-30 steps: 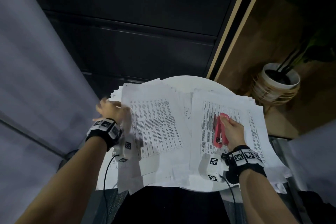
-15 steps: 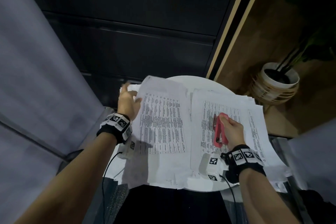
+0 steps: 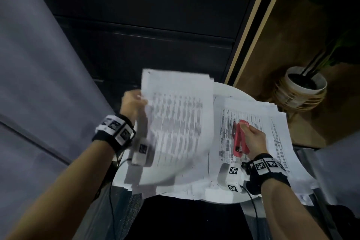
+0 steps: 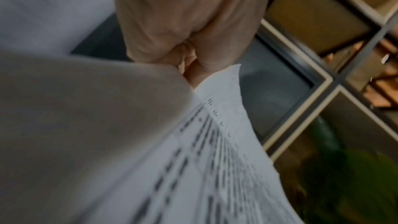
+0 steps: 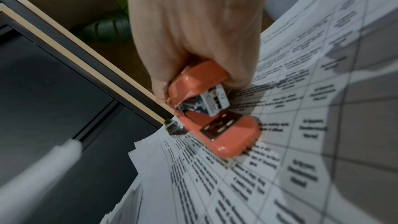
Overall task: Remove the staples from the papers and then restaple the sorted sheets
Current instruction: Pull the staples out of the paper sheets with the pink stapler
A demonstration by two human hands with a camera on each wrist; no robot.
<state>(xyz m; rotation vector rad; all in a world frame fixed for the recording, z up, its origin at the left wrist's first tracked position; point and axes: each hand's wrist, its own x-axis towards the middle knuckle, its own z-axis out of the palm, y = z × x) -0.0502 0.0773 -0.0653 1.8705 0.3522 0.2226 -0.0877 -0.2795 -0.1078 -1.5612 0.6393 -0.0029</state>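
Observation:
My left hand (image 3: pixel 133 103) grips the left edge of a bundle of printed sheets (image 3: pixel 179 122) and holds it lifted and tilted above the round white table (image 3: pixel 224 88). The left wrist view shows the fingers (image 4: pixel 189 60) curled round that bundle (image 4: pixel 215 168). My right hand (image 3: pixel 253 140) grips a red stapler (image 3: pixel 240 138) over the right stack of printed papers (image 3: pixel 276 128). In the right wrist view the stapler (image 5: pixel 213 111) has its mouth open above the papers (image 5: pixel 301 142).
More loose sheets (image 3: pixel 194 189) lie on the table under the lifted bundle. A potted plant in a white pot (image 3: pixel 303 83) stands at the back right. A dark cabinet (image 3: pixel 136 15) is behind the table, a grey wall (image 3: pixel 39 64) to the left.
My left hand has taken hold of the left bundle and raised it off the table, moving up and to the right. The right hand with the stapler has stayed in place.

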